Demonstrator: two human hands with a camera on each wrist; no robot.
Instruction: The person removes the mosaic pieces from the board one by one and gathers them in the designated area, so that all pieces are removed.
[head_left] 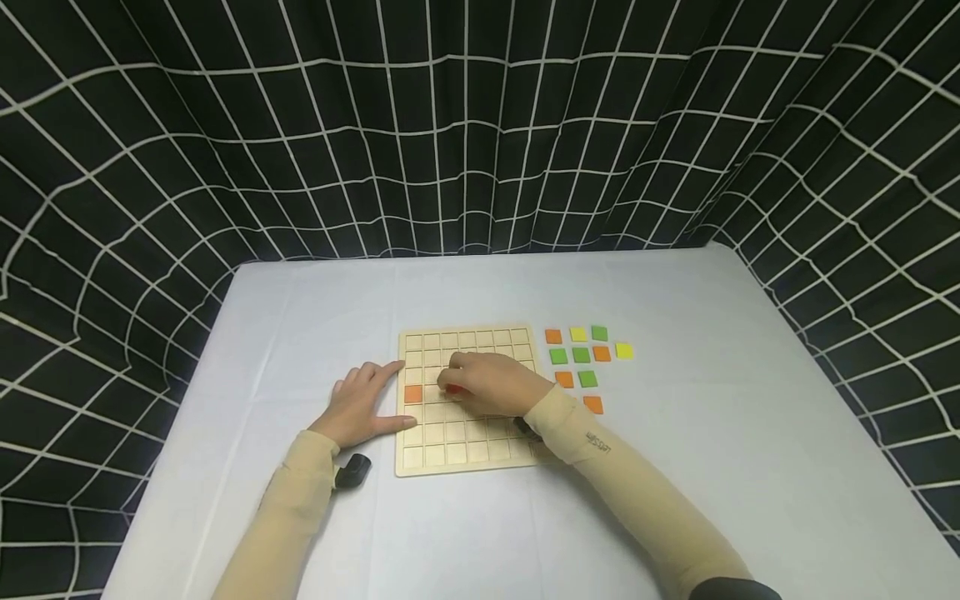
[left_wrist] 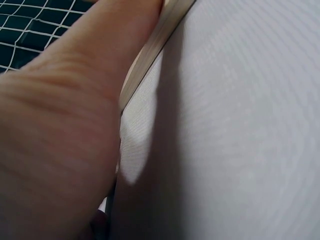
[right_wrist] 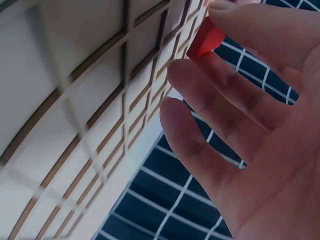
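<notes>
A wooden grid board (head_left: 435, 457) lies flat on the table, with an orange square tile (head_left: 413, 394) in a cell of its leftmost column. Over the board's middle, my right hand (head_left: 491, 385) pinches a red square tile (right_wrist: 209, 39) between thumb and fingers. The right wrist view shows that tile tilted, close to the board's surface. Its other fingers are spread and loosely bent. At the board's left edge rests my left hand (head_left: 362, 408), thumb and index finger stretched apart and touching the rim. The left wrist view shows mostly that hand's skin beside the board's side.
Right of the board lie several loose square tiles in rough rows: orange (head_left: 553, 337), yellow (head_left: 624, 351) and green (head_left: 588, 379). A white cloth covers the table (head_left: 315, 308). Black curtains with a white grid (head_left: 465, 150) stand behind and at both sides.
</notes>
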